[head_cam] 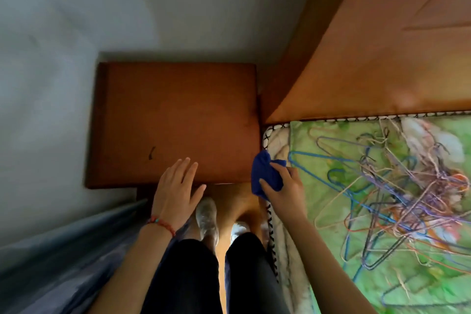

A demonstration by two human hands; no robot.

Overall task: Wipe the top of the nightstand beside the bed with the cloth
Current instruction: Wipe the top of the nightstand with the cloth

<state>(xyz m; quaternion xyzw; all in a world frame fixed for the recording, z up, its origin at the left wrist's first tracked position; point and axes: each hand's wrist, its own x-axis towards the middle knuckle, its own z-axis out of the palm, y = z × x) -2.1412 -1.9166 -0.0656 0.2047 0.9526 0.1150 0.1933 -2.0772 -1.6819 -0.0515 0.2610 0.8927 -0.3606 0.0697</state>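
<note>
Wiping not yet begun, by the look of it. The reddish-brown wooden nightstand top carries a small dark mark near its front left, and the bunched dark blue cloth is off the surface, at its front right corner over the bed edge. Right hand grips the cloth, fingers curled round it. Left hand hovers over the front edge, fingers spread, holding nothing. The whole top is left to wipe.
</note>
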